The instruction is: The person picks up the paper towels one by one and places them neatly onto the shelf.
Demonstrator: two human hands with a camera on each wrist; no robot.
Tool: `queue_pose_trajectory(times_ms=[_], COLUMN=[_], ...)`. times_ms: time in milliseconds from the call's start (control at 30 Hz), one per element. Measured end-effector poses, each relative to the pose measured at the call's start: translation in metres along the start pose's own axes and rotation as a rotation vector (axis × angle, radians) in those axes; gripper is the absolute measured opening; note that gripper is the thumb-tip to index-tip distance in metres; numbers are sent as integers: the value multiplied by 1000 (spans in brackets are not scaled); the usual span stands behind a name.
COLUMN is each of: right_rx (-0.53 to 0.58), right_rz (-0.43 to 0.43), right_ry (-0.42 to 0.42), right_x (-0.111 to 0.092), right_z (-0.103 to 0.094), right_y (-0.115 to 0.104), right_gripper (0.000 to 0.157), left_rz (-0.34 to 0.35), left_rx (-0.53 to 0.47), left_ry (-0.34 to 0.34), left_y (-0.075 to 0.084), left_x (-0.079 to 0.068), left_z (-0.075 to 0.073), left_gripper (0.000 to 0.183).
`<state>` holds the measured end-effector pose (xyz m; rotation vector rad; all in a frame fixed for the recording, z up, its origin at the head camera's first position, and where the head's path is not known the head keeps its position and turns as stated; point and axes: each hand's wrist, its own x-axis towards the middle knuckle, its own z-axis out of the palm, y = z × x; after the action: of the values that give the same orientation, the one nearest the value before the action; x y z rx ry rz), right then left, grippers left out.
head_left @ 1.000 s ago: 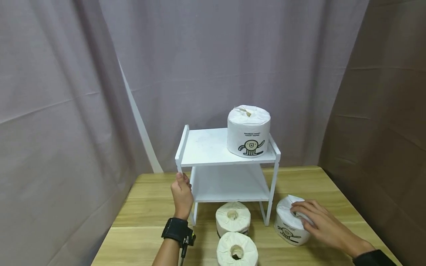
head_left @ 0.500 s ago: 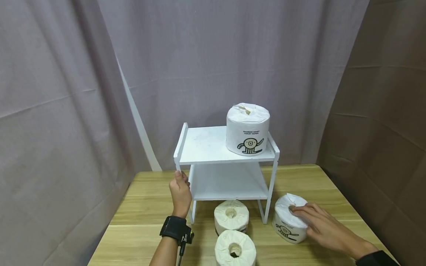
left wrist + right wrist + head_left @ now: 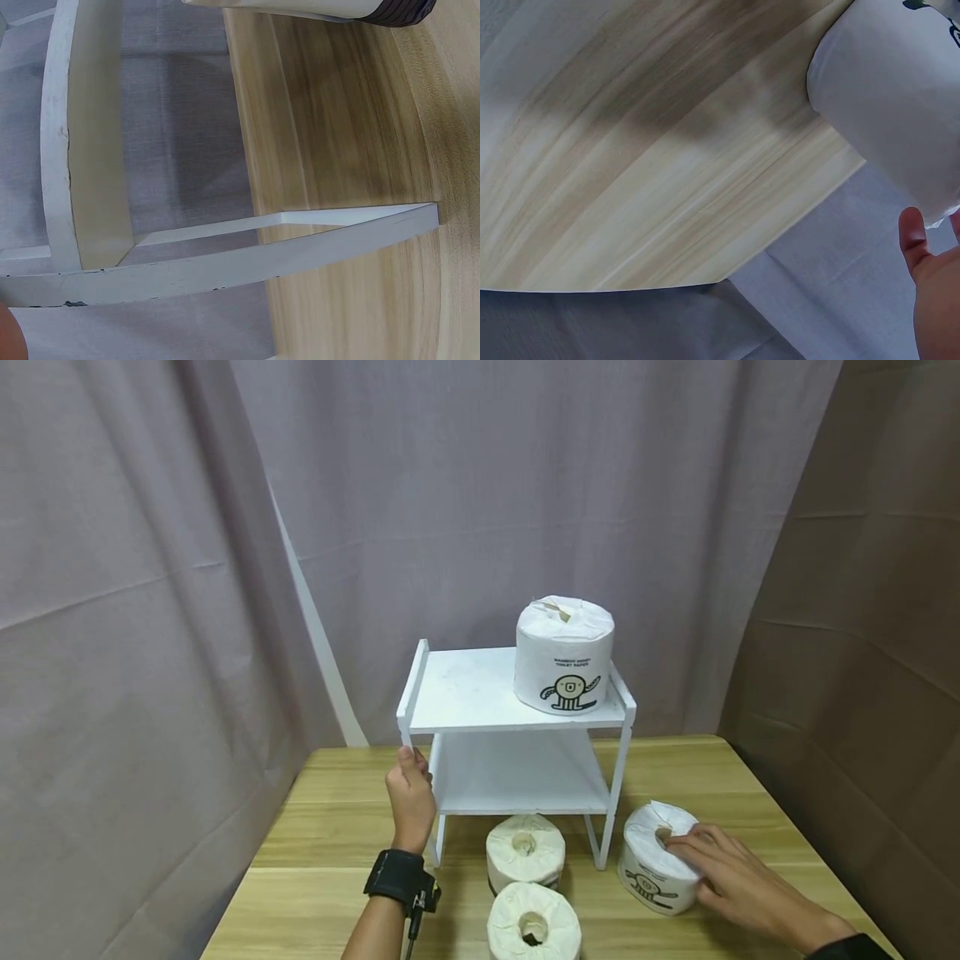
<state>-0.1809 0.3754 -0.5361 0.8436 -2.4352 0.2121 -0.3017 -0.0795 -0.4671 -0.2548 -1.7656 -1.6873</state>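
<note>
A small white two-tier shelf (image 3: 465,681) stands on the table, and my left hand (image 3: 411,797) grips its front left leg just under the top board. In the left wrist view the white frame (image 3: 180,276) crosses the lower part, with only a bit of my hand at the edge. On the right, a white-wrapped toilet roll (image 3: 651,875) with a printed cartoon figure sits upright. My right hand (image 3: 746,881) has its fingertips at the top of this roll, near the core hole. From the right wrist, the thumb (image 3: 913,236) shows extended beside the roll (image 3: 900,105).
Another white-wrapped toilet roll (image 3: 564,652) stands on the shelf's right top. Two cream-wrapped rolls, one (image 3: 504,856) at the lower tier's front and one (image 3: 506,927) nearer me, stand in line on the wooden table (image 3: 300,852). Grey curtains (image 3: 450,485) hang behind.
My right hand's fingers have drawn back rightward from the core hole toward the roll's edge. The roll keeps its place, and my left hand still holds the shelf leg.
</note>
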Motion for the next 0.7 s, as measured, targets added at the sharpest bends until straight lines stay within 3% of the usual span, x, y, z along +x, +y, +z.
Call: queue_pose_trajectory(times_ms=[267,700], right_rx=[-20,-50], right_rz=[9,-51], right_ry=[-18,5], right_x=[0,3], right_z=[0,1], right_y=[3,8], right_gripper=[66,67], left_rz=[3,-6], left_rx=[2,-5], left_ry=[-13,-12], left_y=[0,1], left_x=[0,0], left_z=[1,-1], left_gripper=[56,55])
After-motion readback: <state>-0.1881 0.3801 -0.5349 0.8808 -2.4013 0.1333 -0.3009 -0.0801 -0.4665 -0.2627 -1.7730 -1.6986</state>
